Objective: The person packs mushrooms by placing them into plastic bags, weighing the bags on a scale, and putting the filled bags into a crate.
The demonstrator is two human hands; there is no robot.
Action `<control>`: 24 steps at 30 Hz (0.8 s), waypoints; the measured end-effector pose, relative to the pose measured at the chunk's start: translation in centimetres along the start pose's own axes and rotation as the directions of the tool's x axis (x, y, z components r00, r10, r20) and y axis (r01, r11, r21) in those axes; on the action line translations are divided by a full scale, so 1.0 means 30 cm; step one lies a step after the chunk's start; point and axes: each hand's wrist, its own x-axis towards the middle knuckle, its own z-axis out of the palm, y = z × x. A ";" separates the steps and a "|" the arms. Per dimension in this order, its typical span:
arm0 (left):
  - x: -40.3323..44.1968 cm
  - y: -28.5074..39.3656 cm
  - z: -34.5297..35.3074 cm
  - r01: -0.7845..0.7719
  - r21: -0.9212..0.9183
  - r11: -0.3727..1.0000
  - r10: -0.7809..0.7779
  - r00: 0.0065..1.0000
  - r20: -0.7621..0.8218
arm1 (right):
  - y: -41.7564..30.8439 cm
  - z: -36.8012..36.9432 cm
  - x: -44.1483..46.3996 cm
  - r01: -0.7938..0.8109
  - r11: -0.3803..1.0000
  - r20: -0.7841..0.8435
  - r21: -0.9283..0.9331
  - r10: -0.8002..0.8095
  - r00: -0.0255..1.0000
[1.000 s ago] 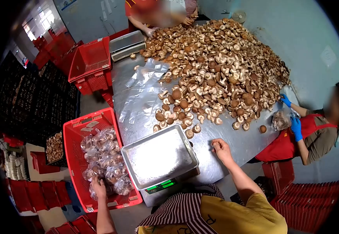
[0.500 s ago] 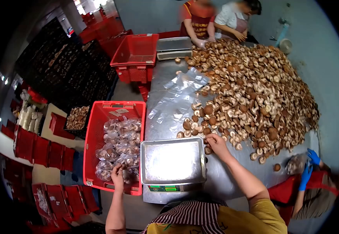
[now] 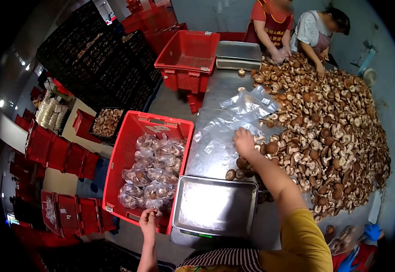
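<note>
My right hand (image 3: 244,143) reaches over the metal table, at the edge of the flat clear plastic bags (image 3: 218,131) and beside the mushroom pile (image 3: 329,131). Its fingers are bent; whether they touch a bag I cannot make out. My left hand (image 3: 148,219) is at the near rim of the red crate (image 3: 110,181), fingers drawn together, just below the bagged mushrooms (image 3: 157,190) inside. Between my arms an empty metal tray (image 3: 215,206) rests on a scale with a green display (image 3: 203,235).
Two co-workers (image 3: 274,27) handle mushrooms at the far side. Blue-gloved hands (image 3: 372,232) are beside a filled bag (image 3: 344,240) at lower right. Another scale (image 3: 238,51) and red crate (image 3: 189,50) stand at the back. Dark crates (image 3: 88,59) are stacked left.
The view has swung left. My right hand has moved from the near table, past the tray, to the plastic bags. My left hand has drawn back from the bagged mushrooms to the crate's near rim.
</note>
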 end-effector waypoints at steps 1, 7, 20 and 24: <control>0.003 0.012 0.017 -0.027 0.036 0.999 0.026 1.000 0.015 | -0.015 -0.089 0.049 -0.126 0.979 0.017 0.162 0.125 0.992; -0.018 0.216 0.179 -0.006 0.021 1.000 0.003 0.992 0.127 | -0.029 -0.508 0.069 -0.207 0.794 -0.300 0.571 0.437 0.848; -0.257 0.256 0.698 0.693 -0.280 0.664 -0.300 0.591 0.749 | -0.366 -0.903 -0.846 0.075 0.887 -0.168 0.456 0.003 0.986; -0.329 0.156 0.723 0.662 -0.217 0.717 -0.388 0.638 0.665 | -0.411 -0.882 -1.020 0.021 0.852 -0.063 0.523 0.014 0.998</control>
